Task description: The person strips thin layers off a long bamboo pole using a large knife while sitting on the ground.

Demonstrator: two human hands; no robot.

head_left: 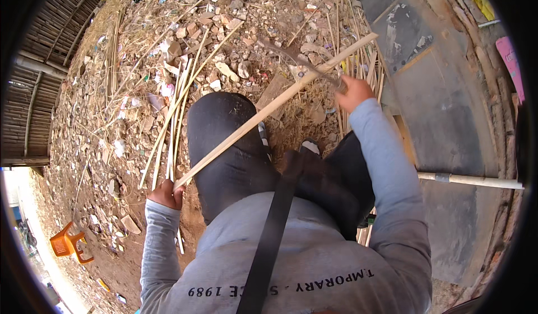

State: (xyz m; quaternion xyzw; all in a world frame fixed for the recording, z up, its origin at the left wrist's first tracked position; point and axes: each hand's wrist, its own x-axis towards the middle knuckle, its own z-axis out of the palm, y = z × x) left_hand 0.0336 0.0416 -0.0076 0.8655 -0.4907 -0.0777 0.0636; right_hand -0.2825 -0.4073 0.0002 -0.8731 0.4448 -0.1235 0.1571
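Note:
A long, pale split bamboo strip (246,127) slants across my right-bent view from lower left to upper right, passing over my dark-trousered knee. Its near end is gripped by my left hand (165,194), fingers closed round it. My right hand (354,92) is closed on the handle of a curved knife (300,61), like a sickle. The blade lies across the strip near its far end; whether it bites into the strip I cannot tell. Several thinner bamboo strips (180,98) lie on the ground just beyond my left hand.
Stony, littered ground (235,11) spreads ahead and left. On the right are grey slabs (443,129) with a pale pole (476,180) across them. More strips (370,70) lie beside the slabs. An orange plastic chair (68,242) stands at lower left, below a slatted wall (33,101).

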